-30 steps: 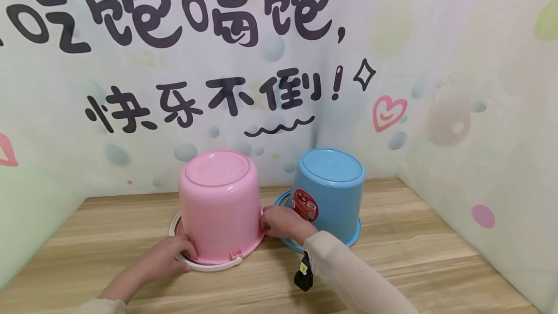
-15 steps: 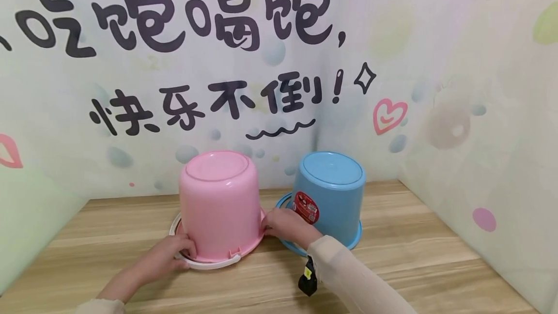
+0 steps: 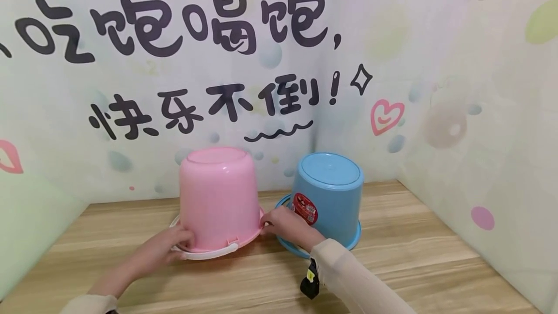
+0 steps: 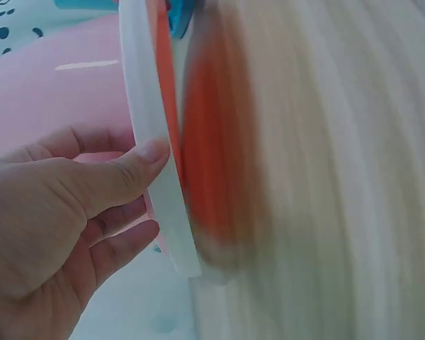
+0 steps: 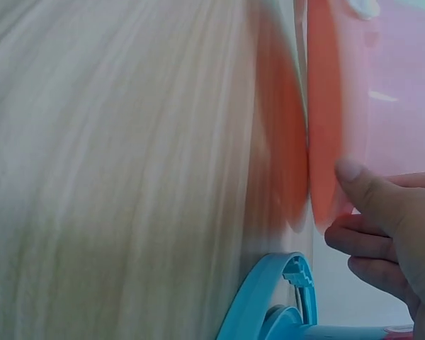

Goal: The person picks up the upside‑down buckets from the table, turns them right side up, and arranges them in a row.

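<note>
1. Glossy pink plastic bucket (image 3: 218,197): upside down over the wood-grain tabletop (image 3: 414,248), left of the round blue plastic bucket (image 3: 329,212).
2. Left hand (image 3: 167,243) pinches its rim and curved white handle (image 4: 146,92); right hand (image 3: 285,224) pinches the opposite rim.
3. Probably light, stiff, slick-walled; the rim's 2 sides seem surest.

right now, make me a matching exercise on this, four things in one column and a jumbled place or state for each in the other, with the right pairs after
Column one
1. pink bucket
2. blue bucket
3. left hand
4. right hand

Column two
A. thumb on the white handle
B. at the pink bucket's side that faces the blue bucket
C. carries a red label
D. bottom up, held from both sides

Right pairs: 1-D, 2-C, 3-A, 4-B
</note>
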